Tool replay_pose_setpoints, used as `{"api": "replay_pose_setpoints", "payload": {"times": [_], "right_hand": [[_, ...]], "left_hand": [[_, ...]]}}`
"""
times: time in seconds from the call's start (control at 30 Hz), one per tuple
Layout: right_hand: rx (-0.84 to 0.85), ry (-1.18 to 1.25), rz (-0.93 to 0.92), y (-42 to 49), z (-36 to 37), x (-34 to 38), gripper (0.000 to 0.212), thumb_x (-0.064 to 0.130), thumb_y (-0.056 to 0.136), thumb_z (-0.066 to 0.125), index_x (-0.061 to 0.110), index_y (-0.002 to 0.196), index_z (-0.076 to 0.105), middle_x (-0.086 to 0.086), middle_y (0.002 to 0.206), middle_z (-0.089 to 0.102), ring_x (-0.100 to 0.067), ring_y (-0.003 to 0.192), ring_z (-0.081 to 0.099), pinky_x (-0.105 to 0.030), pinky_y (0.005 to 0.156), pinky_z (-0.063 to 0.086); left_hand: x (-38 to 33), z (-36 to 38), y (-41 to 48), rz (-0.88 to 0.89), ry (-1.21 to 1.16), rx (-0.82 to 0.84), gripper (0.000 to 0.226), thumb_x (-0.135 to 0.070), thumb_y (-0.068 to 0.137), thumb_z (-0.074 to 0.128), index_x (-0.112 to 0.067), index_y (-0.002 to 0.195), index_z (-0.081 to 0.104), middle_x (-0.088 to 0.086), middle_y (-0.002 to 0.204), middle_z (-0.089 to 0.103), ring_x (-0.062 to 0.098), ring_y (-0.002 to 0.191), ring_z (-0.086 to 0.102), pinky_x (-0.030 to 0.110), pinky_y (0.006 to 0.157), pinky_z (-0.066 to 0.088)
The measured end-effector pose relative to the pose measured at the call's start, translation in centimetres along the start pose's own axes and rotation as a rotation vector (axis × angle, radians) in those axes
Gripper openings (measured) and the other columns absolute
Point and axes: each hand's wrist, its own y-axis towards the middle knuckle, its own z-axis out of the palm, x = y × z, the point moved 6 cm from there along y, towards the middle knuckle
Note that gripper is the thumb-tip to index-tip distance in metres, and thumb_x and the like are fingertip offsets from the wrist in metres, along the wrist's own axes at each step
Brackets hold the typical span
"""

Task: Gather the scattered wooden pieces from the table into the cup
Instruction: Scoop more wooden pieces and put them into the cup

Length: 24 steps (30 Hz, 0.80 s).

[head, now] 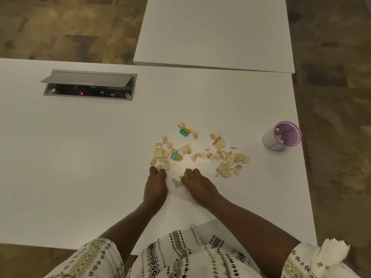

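Fingers [191, 173] of the right hand [198, 185] curl narrow over a few wooden pieces [222, 169], one pale chip poking up between the fingertips and more tucked under the thumb side (looks like a pinch). The left hand [156, 186] lies just beside it, on the side away from the cup [269, 141]. Its fingers are bent down to the table [80, 157] at the near edge of the scatter, and I cannot tell whether it holds anything.

The rest of the pieces lie loose on the table in a wide scatter left of the cup, apart from it, the closest clump well short of its base. The cup stands upright near the table's right edge, pink rim, with some pale pieces already inside.

Two small blue-and-yellow blocks sit in the scatter, one [184, 131] at the far side and one [175, 156] nearer the hands. Far left of the cup is a cable box [90, 85] with its lid propped open. Beyond the cup a second white table [216, 31] butts up.
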Motion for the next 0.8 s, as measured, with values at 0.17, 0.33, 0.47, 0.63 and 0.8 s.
{"api": "replay_pose_setpoints", "payload": {"times": [0.17, 0.33, 0.47, 0.63, 0.8], "right_hand": [[-0.081, 0.164, 0.195, -1.3, -1.0, -2.7, 0.020, -0.006, 0.077, 0.059, 0.011, 0.089, 0.061, -0.009, 0.089, 0.058, -0.027, 0.077, 0.054, -0.031, 0.050, 0.034], [-0.212, 0.733, 0.619, -2.5, -3.0, -6.3, 0.018, -0.001, 0.085, 0.054, 0.009, 0.083, 0.070, -0.002, 0.084, 0.068, -0.014, 0.076, 0.060, -0.009, 0.060, 0.040], [-0.219, 1.133, 0.951, -4.1, -3.8, -8.6, 0.007, 0.016, 0.087, 0.066, 0.016, 0.088, 0.073, 0.009, 0.093, 0.071, -0.007, 0.088, 0.063, -0.014, 0.064, 0.044], [-0.287, 1.599, 1.118, -5.8, -3.9, -10.4, 0.013, 0.010, 0.087, 0.070, 0.009, 0.100, 0.071, -0.006, 0.109, 0.072, -0.020, 0.099, 0.067, -0.026, 0.079, 0.056], [-0.400, 2.024, 1.104, -6.9, -6.2, -13.0, 0.020, -0.004, 0.094, 0.056, -0.001, 0.113, 0.063, -0.014, 0.101, 0.069, -0.024, 0.092, 0.067, -0.029, 0.081, 0.057]], "left_hand": [[-0.9, 0.3, -0.3, -0.054, -0.070, -0.015, 0.011, -0.006, 0.095, 0.047, -0.010, 0.094, 0.057, 0.004, 0.100, 0.049, 0.013, 0.071, 0.050, 0.024, 0.058, 0.037], [-2.3, 0.1, -0.5, -0.144, -0.300, -0.009, 0.011, 0.000, 0.088, 0.060, -0.009, 0.089, 0.067, 0.010, 0.102, 0.057, 0.026, 0.081, 0.062, 0.034, 0.070, 0.054], [-4.2, 0.4, -0.6, -0.345, -0.612, 0.037, 0.018, 0.007, 0.086, 0.058, -0.008, 0.090, 0.067, 0.012, 0.097, 0.068, 0.022, 0.063, 0.071, 0.031, 0.056, 0.060], [-8.8, 1.5, -0.6, -0.466, -0.910, 0.132, 0.021, 0.002, 0.085, 0.068, -0.007, 0.103, 0.063, 0.013, 0.086, 0.068, 0.018, 0.057, 0.071, 0.043, 0.079, 0.062], [-15.7, 2.8, -0.3, -0.449, -1.054, 0.243, 0.022, 0.004, 0.085, 0.067, 0.005, 0.107, 0.064, 0.019, 0.095, 0.069, 0.020, 0.067, 0.071, 0.029, 0.066, 0.063]]}}
